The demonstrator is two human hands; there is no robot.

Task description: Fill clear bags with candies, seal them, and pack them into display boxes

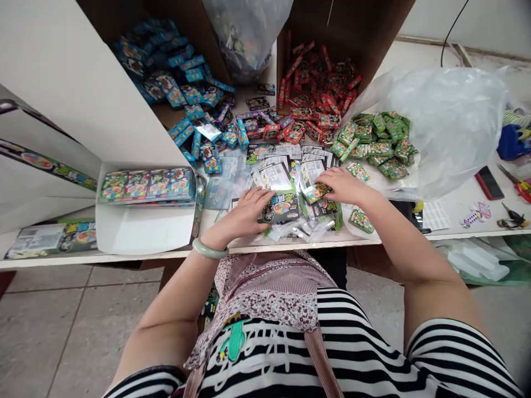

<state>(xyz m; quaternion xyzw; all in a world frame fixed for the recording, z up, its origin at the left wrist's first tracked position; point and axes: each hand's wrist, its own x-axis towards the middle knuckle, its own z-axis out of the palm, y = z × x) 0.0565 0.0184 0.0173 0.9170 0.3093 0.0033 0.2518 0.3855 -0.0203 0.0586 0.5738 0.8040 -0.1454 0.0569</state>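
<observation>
My left hand (245, 214) rests with its fingers spread at the left edge of a dark printed packet (282, 208) in a clear sleeve. Between the thumb and fingers of my right hand (341, 185) is a small green box (314, 193), held over the packets. Behind both hands lie more packets with white labels (277, 176). A pile of green boxes (384, 138) sits to the right on clear plastic, and single green boxes lie near my right wrist.
An open white carton (145, 229) holding printed packs (147, 184) stands at left. Blue boxes (166, 63) and red boxes (321, 83) fill bins behind. A plastic bag (460, 127), phone (489, 183) and scissors (518, 182) are at right.
</observation>
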